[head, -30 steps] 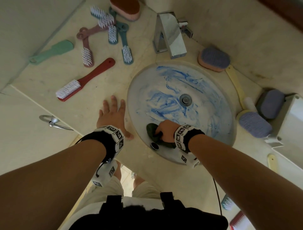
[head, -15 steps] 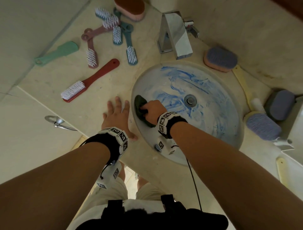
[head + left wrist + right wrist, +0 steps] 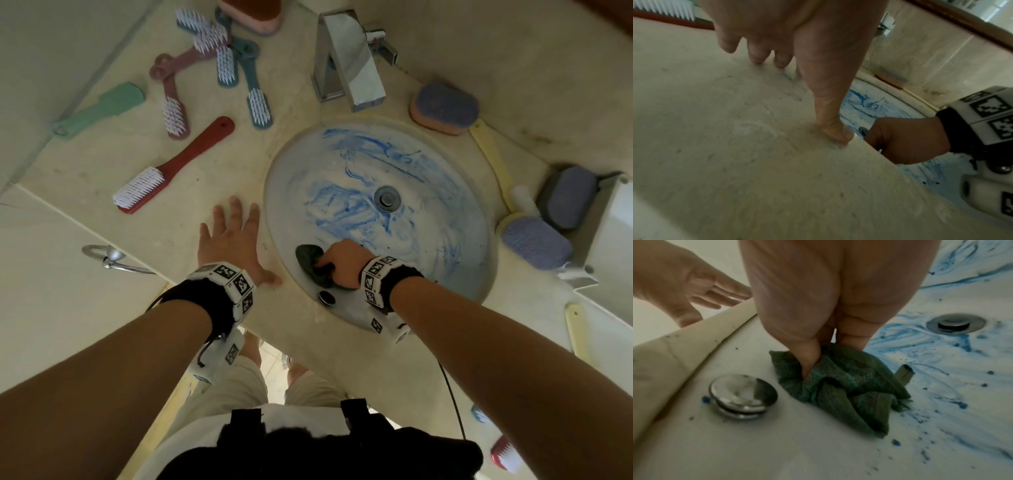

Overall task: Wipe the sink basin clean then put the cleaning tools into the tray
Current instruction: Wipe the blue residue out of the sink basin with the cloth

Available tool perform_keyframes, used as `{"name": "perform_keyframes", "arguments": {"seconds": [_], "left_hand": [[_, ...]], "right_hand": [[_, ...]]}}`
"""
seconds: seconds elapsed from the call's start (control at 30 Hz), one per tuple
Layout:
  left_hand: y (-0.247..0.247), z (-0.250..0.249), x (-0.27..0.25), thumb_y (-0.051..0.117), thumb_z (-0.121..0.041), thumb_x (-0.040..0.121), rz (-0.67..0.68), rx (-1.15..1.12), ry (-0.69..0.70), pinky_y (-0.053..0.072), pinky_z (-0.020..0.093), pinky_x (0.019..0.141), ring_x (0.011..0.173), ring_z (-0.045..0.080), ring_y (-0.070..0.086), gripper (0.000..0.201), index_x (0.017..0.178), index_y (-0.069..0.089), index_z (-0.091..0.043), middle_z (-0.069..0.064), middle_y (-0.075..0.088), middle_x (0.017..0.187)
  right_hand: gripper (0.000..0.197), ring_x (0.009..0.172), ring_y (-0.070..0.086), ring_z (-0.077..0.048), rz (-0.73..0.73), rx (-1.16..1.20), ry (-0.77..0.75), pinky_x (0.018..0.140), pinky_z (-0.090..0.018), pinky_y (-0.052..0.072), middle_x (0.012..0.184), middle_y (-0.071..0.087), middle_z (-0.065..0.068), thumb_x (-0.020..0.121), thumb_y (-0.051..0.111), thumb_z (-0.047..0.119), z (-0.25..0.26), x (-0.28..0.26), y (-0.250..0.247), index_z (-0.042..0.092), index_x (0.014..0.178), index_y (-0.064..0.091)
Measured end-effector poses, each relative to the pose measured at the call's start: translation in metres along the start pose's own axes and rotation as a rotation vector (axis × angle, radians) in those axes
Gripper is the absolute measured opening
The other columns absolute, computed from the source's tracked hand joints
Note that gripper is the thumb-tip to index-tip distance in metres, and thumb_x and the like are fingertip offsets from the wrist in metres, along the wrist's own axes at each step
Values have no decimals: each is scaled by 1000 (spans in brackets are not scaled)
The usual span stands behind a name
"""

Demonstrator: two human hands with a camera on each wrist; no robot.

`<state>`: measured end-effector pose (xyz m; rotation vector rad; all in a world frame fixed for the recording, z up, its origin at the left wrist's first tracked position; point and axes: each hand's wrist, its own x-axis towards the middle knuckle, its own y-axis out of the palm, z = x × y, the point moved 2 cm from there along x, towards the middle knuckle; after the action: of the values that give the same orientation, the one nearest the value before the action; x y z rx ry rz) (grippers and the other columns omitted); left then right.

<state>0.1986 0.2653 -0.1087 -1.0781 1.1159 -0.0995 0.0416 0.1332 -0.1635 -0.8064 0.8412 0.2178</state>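
Wiping the blue-smeared sink basin (image 3: 428,260)

Head view: the right hand (image 3: 342,263) clamps a green cloth (image 3: 310,262) on the basin's near wall. Left-wrist view: the left hand (image 3: 789,32), fingers spread flat, braces beside the basin. Right-wrist view: the cloth lies bunched near the overflow cap (image 3: 743,392).

Left hand (image 3: 797,32) flat on counter (image 3: 735,162); right hand (image 3: 908,141) inside blue-smeared basin (image 3: 865,104).

- We saw a dark green cloth (image 3: 840,386).
- Blue smears streaked our white basin (image 3: 445,246).
- Our wristbands (image 3: 380,277) bore black-and-white square markers.
- One brush (image 3: 171,168) was red.
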Motion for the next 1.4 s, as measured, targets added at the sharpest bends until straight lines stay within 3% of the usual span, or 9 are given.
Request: {"name": "perform_keyframes", "arguments": {"seconds": [0.07,0.17,0.23,0.37,0.53,0.9,1.07,1.3,1.4], "left_hand": [[-9,0,1,72,-69,63,-26,17,24,6,48,119,148,26,-8,127,153,-7,-25,8,-13,160],[-43,-3,12,76,-61,63,-125,-25,119,21,44,116,144,27,16,114,152,12,-29,8,14,158],[-67,-4,24,80,-55,63,-171,-19,189,25,44,112,142,29,21,110,151,19,-28,9,19,155],[-88,2,62,84,-53,61,-48,117,248,14,46,119,147,31,3,126,154,4,-21,11,1,160],[-84,5,82,84,-45,65,73,171,273,11,49,120,147,32,-12,133,152,-11,-16,11,-20,158],[-80,14,84,81,-44,69,99,98,292,9,53,117,146,22,-20,127,152,-14,-25,-1,-30,156],[-80,14,86,81,-43,69,110,91,303,11,56,115,146,24,-19,127,152,-14,-25,-1,-30,156],[-78,18,89,81,-49,67,122,90,324,11,57,116,146,24,-20,130,151,-16,-26,-1,-31,155],[-79,19,90,80,-48,68,120,72,323,10,56,117,146,23,-21,129,151,-16,-27,-3,-32,155]], "right_hand": [[47,110,59,-30,-48,34,-2,93,-32,48,126,64,-9,89,51,5,8,5,-3,25,131,62],[39,105,61,-32,-120,66,-22,89,-33,48,117,66,-10,92,51,14,25,20,-12,25,126,65],[34,106,60,-32,-183,108,-28,89,-30,44,117,65,-13,94,51,19,38,29,-24,22,124,65],[41,119,54,-34,-329,221,17,101,-31,40,132,58,-16,96,49,13,50,54,-53,19,135,57],[38,114,58,-32,-385,292,127,97,-30,44,128,62,-12,96,48,15,40,77,-64,22,131,62],[36,111,60,-31,-574,633,361,97,-32,49,123,66,-10,92,53,16,10,100,-83,25,125,66],[42,115,58,-30,-476,589,288,100,-29,45,128,63,-8,90,54,10,24,91,-68,24,127,65],[46,105,64,-31,-332,447,87,95,-26,47,117,69,-12,88,55,0,40,56,-27,24,125,66],[45,108,62,-33,-353,418,88,98,-35,47,120,68,-13,90,53,2,42,63,-30,24,127,65]]}}
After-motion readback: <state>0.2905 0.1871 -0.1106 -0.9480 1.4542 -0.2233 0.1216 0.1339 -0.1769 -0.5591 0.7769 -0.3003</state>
